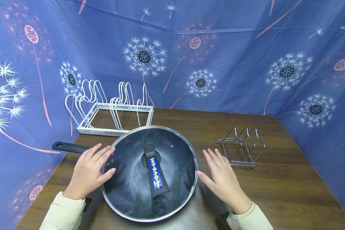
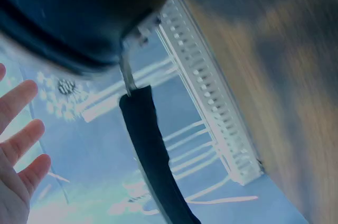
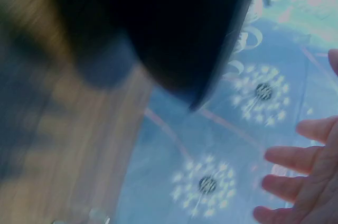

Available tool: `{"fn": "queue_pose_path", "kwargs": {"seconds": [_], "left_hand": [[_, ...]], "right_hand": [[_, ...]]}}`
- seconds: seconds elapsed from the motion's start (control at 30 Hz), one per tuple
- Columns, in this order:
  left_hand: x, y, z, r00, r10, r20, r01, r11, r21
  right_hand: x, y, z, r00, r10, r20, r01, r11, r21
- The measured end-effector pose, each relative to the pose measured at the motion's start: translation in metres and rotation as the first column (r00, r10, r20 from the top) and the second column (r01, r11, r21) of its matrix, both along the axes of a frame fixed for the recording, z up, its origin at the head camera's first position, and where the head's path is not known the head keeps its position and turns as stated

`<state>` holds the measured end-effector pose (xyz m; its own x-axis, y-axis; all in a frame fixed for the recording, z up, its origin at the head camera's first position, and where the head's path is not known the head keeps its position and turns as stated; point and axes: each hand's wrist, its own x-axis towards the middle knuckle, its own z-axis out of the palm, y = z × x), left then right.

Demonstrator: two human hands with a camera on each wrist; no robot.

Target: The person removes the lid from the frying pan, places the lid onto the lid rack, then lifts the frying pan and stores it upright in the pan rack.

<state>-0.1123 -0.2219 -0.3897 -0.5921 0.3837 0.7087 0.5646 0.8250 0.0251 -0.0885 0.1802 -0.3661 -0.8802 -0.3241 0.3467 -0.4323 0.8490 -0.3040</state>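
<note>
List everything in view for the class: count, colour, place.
pan: 1, dark, centre
pan handle: 1, black, pointing left
lid: 1, clear, silver-rimmed, on pan
lid handle: 1, black, blue-labelled, on lid
large rack: 1, white, back left
small rack: 1, silver, right
table: 1, brown, below
cloth: count unclear, patterned blue, behind and beside
sleeves: 2, cream, front
wrist gear: 2, black, by sleeves
left grip: 1, bare, lid's left
right grip: 1, bare, lid's right

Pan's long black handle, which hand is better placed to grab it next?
Probably the left hand: it is close to the pan handle, while the right hand is across the glass lid from it.
</note>
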Motion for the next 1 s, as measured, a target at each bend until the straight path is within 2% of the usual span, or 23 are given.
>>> {"fn": "queue_pose_path", "kwargs": {"seconds": [0.17, 0.27, 0.37, 0.5, 0.73, 0.9, 1.0], "left_hand": [[-0.003, -0.016, 0.004, 0.999, 0.032, 0.043, -0.034, 0.999, 0.039], [-0.005, -0.024, 0.007, 0.997, 0.062, 0.048, -0.064, 0.996, 0.054], [-0.007, -0.032, 0.008, 0.996, 0.090, 0.028, -0.091, 0.994, 0.059], [-0.010, -0.042, 0.008, 0.992, 0.120, 0.030, -0.121, 0.992, 0.032], [-0.016, -0.055, 0.010, 0.977, 0.170, 0.127, -0.164, 0.985, -0.060], [-0.018, -0.063, 0.015, 0.956, 0.203, 0.210, -0.176, 0.974, -0.140], [-0.020, -0.066, 0.014, 0.940, 0.227, 0.256, -0.186, 0.967, -0.173]], "right_hand": [[0.001, -0.013, 0.013, 0.996, 0.080, 0.029, -0.075, 0.986, -0.150], [0.004, -0.022, 0.021, 0.987, 0.121, 0.106, -0.092, 0.965, -0.247], [0.007, -0.033, 0.029, 0.970, 0.152, 0.189, -0.090, 0.949, -0.301], [0.009, -0.048, 0.036, 0.955, 0.169, 0.244, -0.095, 0.954, -0.286], [0.012, -0.071, 0.044, 0.940, 0.127, 0.316, -0.060, 0.975, -0.213], [0.012, -0.084, 0.046, 0.920, 0.138, 0.366, -0.062, 0.975, -0.212], [0.010, -0.090, 0.046, 0.893, 0.181, 0.412, -0.078, 0.964, -0.253]]}}
